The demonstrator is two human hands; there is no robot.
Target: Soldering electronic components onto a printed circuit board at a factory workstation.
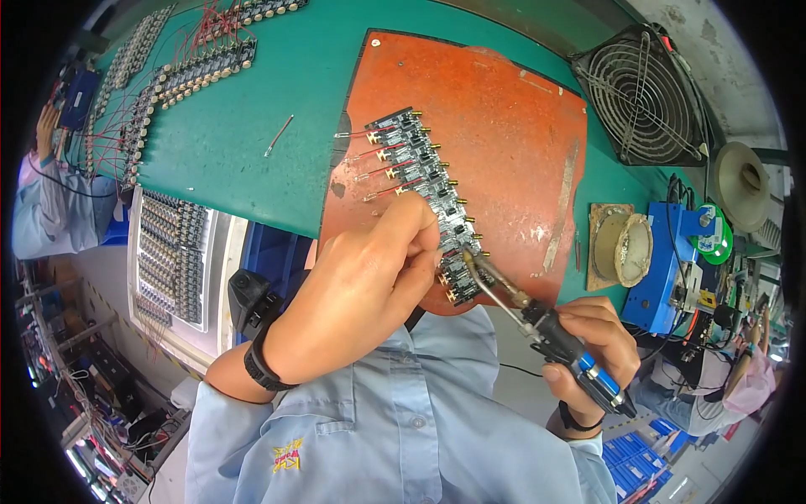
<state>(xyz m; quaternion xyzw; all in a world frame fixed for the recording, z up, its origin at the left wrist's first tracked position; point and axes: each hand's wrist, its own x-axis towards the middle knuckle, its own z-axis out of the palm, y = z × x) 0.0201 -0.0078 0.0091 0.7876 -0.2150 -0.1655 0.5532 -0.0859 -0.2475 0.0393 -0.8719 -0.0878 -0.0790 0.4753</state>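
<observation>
A strip of small black circuit boards with brass connectors lies slanted across an orange-red mat. Short red wires stick out to the left from its upper boards. My left hand rests over the strip's lower left side, thumb and fingertips pinched together at a board; whatever they hold is hidden. From the lower right, my right hand grips a soldering iron with a black and blue handle and a thin metal tube beside its shaft. The iron's tip reaches the lower boards, close to my left fingertips.
A loose red wire lies on the green tabletop. Wired boards stand at the upper left, above a white tray of boards. A fan, a round pot and a blue soldering unit sit at the right.
</observation>
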